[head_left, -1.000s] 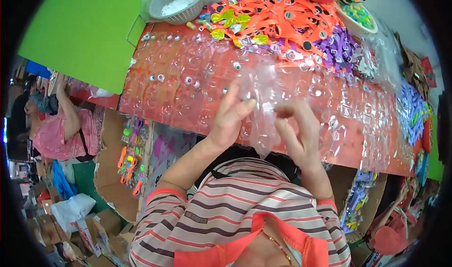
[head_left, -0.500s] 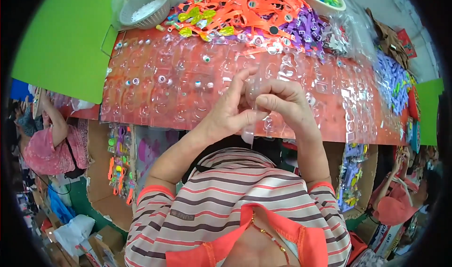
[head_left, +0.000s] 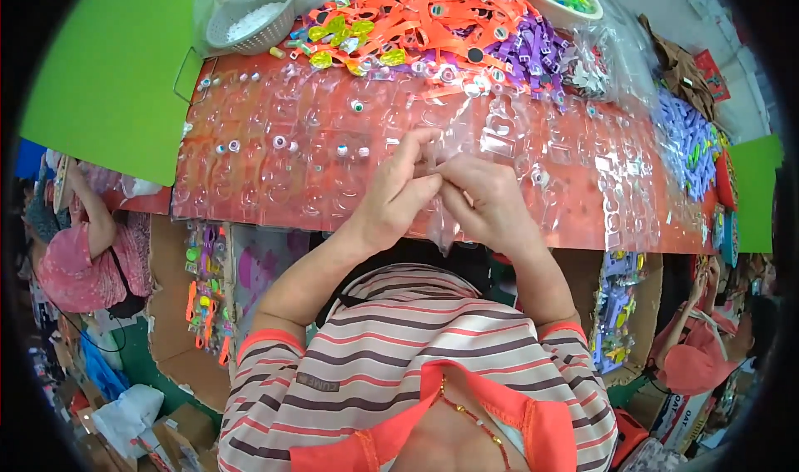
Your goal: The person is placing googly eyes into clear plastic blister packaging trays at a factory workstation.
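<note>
Clear plastic sheet (head_left: 439,222) hangs pinched between both hands at the picture's centre, over the near edge of the red table (head_left: 250,197). Left hand (head_left: 398,196) grips its top edge with fingertips; right hand (head_left: 483,201) clasps it just beside. Orange and purple toy pieces (head_left: 433,22) pile at 12 o'clock, a white basket (head_left: 250,14) at 11.

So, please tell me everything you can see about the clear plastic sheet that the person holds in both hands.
The clear plastic sheet is thin, see-through and glossy, with moulded bubble shapes like the sheets on the red table. It looks crumpled and hangs down past the table's near edge. The left hand and the right hand pinch its upper part between the fingertips, close together above the table edge. Whether anything is inside its pockets cannot be told.
</note>
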A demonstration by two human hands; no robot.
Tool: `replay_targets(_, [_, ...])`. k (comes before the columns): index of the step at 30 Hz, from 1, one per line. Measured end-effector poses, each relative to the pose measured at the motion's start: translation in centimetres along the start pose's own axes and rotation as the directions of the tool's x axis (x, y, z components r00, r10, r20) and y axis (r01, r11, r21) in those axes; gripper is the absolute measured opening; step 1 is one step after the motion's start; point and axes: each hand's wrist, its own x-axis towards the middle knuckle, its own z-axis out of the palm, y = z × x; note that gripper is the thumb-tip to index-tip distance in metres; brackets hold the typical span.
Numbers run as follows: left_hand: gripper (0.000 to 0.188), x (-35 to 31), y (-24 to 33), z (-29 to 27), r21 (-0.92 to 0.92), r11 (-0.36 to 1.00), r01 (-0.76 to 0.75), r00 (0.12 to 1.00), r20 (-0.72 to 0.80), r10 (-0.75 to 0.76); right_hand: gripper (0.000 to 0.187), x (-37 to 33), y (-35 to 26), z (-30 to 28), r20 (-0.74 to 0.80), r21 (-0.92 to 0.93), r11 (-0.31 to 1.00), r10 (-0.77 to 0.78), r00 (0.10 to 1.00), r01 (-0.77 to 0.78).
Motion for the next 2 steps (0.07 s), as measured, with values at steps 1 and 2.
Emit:
replay_targets(1, [0.063, 0.18, 0.01, -0.3, -0.063, 0.998, 0.023, 0.997, 0.078, -0.018, 0.005, -0.28, 0.14, 0.13, -0.005, -0.006, 1.0, 0.016, 1.0, -0.016])
replay_targets(2, [0.066, 0.17, 0.06, -0.67, -0.124, 0.991, 0.05, 0.987, 0.156, -0.031, 0.007, -0.54, 0.1, 0.26, -0.009, -0.012, 0.999, 0.032, 0.999, -0.032])
